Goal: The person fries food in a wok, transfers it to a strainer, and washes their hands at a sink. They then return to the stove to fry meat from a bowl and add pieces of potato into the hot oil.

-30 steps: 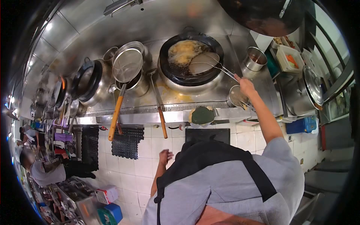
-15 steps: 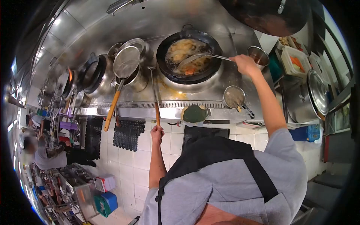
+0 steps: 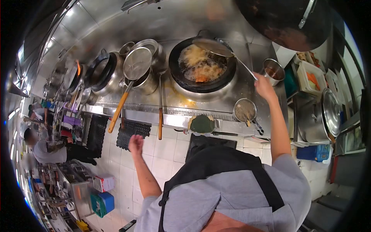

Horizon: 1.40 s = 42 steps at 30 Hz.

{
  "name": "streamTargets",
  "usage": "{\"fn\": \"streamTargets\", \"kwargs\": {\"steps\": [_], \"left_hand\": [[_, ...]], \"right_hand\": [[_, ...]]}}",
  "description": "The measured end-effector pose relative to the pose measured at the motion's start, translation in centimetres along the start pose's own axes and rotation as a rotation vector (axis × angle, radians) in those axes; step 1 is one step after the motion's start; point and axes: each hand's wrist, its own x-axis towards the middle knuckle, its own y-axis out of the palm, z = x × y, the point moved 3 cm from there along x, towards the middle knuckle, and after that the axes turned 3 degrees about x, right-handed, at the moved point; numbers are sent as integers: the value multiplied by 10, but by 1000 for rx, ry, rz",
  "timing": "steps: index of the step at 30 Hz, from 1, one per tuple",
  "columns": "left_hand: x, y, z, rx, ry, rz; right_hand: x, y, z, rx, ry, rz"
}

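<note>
My right hand (image 3: 264,87) is closed on the metal handle of a skimmer (image 3: 218,48), its round head blurred and raised over the back of a black wok (image 3: 177,79). In the wok, battered pieces (image 3: 200,73) bubble in hot oil, one of them more orange. Away from the stove edge, my left hand (image 3: 136,145) hangs over the floor, empty, with its fingers loosely apart. Nearest to it is the wooden handle of a long-handled utensil (image 3: 160,120) resting on the stove.
A wire strainer (image 3: 137,63) with a wooden handle lies across pots on the left. A small strainer (image 3: 245,110) and a metal container (image 3: 273,69) stand right of the wok. A large dark pan (image 3: 286,23) hangs above. Another person (image 3: 52,150) stands far left.
My left hand has let go of the wooden-handled utensil and moved left and down. My right hand has lifted the skimmer from the oil, moving its head toward the wok's back.
</note>
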Motion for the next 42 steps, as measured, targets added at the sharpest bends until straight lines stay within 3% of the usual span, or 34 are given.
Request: {"fn": "streamTargets", "kwargs": {"steps": [1,3,5,6,9,12,15,18,21,22,29,34,38,42], "left_hand": [[37,-34,-15,-263,-67,38],[35,-38,-70,-377,103,-22],[6,-3,-117,-463,186,-50],[4,8,-134,-420,186,36],[28,9,-166,-244,168,234],[52,3,-167,37,43,364],[51,44,-143,285,-189,468],[9,124,-116,252,-179,547],[1,163,-96,353,-82,709],[-12,177,-95,267,-105,672],[-94,203,-98,531,85,629],[-129,233,-102,712,159,604],[-146,255,-95,702,55,718],[-155,270,-78,526,-173,824]], "right_hand": [[14,14,-11,-44,-59,-46],[44,41,-31,-135,-181,-141],[69,67,-22,159,227,68],[78,81,-16,308,430,175],[101,131,-14,661,595,326],[94,146,23,858,642,424],[81,160,47,1022,680,506],[68,181,48,1190,699,585],[50,182,75,1357,788,471],[46,185,76,1319,742,511],[13,174,89,1382,665,476],[-4,128,117,1229,591,336],[-6,85,148,1161,472,330],[4,86,136,821,332,22]]}}
